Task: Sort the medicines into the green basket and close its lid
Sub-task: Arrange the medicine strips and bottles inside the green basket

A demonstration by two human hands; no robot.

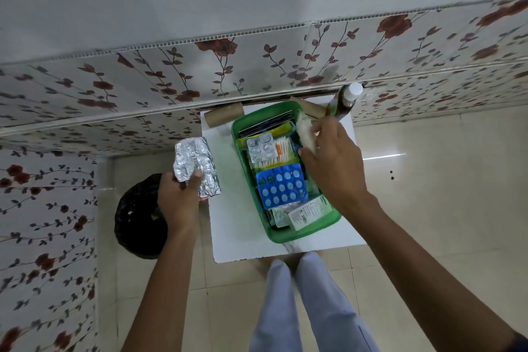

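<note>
Holding the foil strips (197,168) pinched in my left hand (178,203), I see the green basket (285,237) just right of them. Their long axis runs near-to-far, like the basket's. My right hand (334,168) grips a white packet (307,134) over the basket's far end.

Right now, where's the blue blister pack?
In the head view the blue blister pack lies inside the green basket, toward its near end, just below the silver blister strip and left of the right hand.

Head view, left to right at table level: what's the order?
Black bin → left hand holding foil strips → blue blister pack in the green basket → right hand.
</note>
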